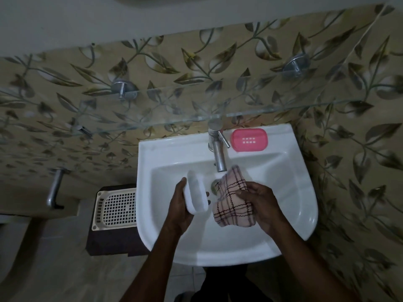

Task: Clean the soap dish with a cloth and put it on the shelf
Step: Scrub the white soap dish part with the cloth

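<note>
On the white ceramic sink's (281, 138) back rim, right of the steel tap (219, 155): pink oval plastic tray (249, 139). Over the bowl, before the tap: white plastic soap dish (196, 196) at left, checked fabric cloth (233, 205) at right. Behind and above: clear glass shelf (174, 105).

Dim overall; white sink (287, 214) is the brightest area, w/ soft glare on its right inner wall. Floor left of & below sink nearly black. Wall tiles (196, 68) above sink blurred; glass shelf (283, 109) above sink bends w/ wide-angle distortion.
</note>
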A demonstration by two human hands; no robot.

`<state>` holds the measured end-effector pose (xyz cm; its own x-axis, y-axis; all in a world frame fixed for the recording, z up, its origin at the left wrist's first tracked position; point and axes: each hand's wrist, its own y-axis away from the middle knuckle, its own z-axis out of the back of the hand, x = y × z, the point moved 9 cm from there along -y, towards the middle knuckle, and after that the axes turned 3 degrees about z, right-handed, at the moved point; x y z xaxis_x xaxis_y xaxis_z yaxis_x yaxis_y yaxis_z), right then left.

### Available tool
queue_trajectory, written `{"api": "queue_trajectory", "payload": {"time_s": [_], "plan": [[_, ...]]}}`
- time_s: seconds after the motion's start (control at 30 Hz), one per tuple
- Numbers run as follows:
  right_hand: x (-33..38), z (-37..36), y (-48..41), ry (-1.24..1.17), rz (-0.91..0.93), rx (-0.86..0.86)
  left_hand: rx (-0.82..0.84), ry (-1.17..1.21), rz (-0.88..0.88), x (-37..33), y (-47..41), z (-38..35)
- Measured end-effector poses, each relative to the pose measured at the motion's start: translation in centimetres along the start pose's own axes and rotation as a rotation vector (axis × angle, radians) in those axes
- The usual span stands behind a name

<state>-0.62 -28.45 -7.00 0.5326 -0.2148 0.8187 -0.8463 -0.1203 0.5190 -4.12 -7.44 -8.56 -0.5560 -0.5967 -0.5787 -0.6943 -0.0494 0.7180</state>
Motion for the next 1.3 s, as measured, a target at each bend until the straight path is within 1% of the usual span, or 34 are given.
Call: {"api": "queue_trajectory", "payload": {"time_s": [0.13, 0.2, 0.3, 0.37, 0.43, 0.5, 0.57, 0.6, 0.67, 0.8, 0.87, 0.9, 0.93, 0.97, 1.0, 1.07, 1.13, 1.2, 1.23, 1.3], "plan": [[0.4, -0.4, 1.0, 0.040, -0.014, -0.090, -0.007, -0.157, -0.034, 0.2, 0.8, 0.0], [0.5, -1.3, 1.8, 0.074, 0.018, -0.092, 0.018, -0.217, -0.044, 0.0, 1.1, -0.3], [0.6, -3.5, 2.3, 0.326, 0.116, -0.087, 0.112, -0.281, -0.043, 0.5, 1.8, -1.7], [0.3, -5.7, 2.4, 0.389, 0.149, -0.073, 0.117, -0.329, -0.078, 1.0, 2.0, -2.3], [0.1, -7.7, 2.7, 0.333, 0.141, -0.036, 0.121, -0.322, -0.097, 1.2, 2.1, -2.9], [-0.1, -9.4, 3.1, 0.315, 0.151, 0.065, 0.110, -0.282, -0.100, 0.8, 2.1, -3.1], [0.0, -10.3, 3.4, 0.408, 0.198, 0.194, 0.074, -0.214, -0.081, 0.3, 1.7, -2.9], [0.0, -10.5, 3.4, 0.495, 0.240, 0.240, 0.057, -0.192, -0.074, 0.0, 1.4, -2.7], [0.1, -10.9, 3.7, 0.675, 0.381, 0.326, 0.030, -0.175, -0.054, -0.6, 0.7, -2.0], [-0.4, -11.8, 4.5, 0.927, 0.775, 0.512, 0.093, -0.169, 0.035, -1.0, 0.5, -2.0], [-1.0, -12.1, 5.3, 1.206, 1.050, 0.678, 0.108, -0.214, 0.077, -0.7, 0.9, -2.0], [-1.6, -12.2, 5.9, 1.387, 1.200, 0.766, 0.101, -0.229, 0.118, -0.3, 0.9, -1.8], [-1.9, -12.2, 6.2, 1.545, 1.310, 0.828, 0.086, -0.254, 0.157, 0.3, 0.8, -1.4], [-1.9, -12.0, 6.0, 1.647, 1.380, 0.862, 0.074, -0.266, 0.184, 0.6, 0.8, -1.1], [-1.6, -11.9, 5.5, 1.692, 1.418, 0.861, 0.081, -0.282, 0.208, 0.9, 0.8, -1.0], [-0.3, -11.8, 4.2, 1.718, 1.418, 0.808, 0.161, -0.278, 0.258, 1.2, 0.7, -1.4], [0.4, -11.9, 3.2, 1.763, 1.402, 0.696, 0.200, -0.227, 0.282, 0.8, 0.7, -1.9], [0.6, -12.4, 2.6, 1.769, 1.345, 0.578, 0.154, -0.196, 0.249, 0.0, -0.1, -1.6], [0.5, -12.8, 2.5, 1.753, 1.289, 0.547, 0.121, -0.173, 0.245, 0.0, -0.4, -1.4], [0.3, -13.3, 1.8, 1.643, 1.180, 0.552, 0.047, -0.137, 0.242, 0.1, -0.6, -1.5]]}}
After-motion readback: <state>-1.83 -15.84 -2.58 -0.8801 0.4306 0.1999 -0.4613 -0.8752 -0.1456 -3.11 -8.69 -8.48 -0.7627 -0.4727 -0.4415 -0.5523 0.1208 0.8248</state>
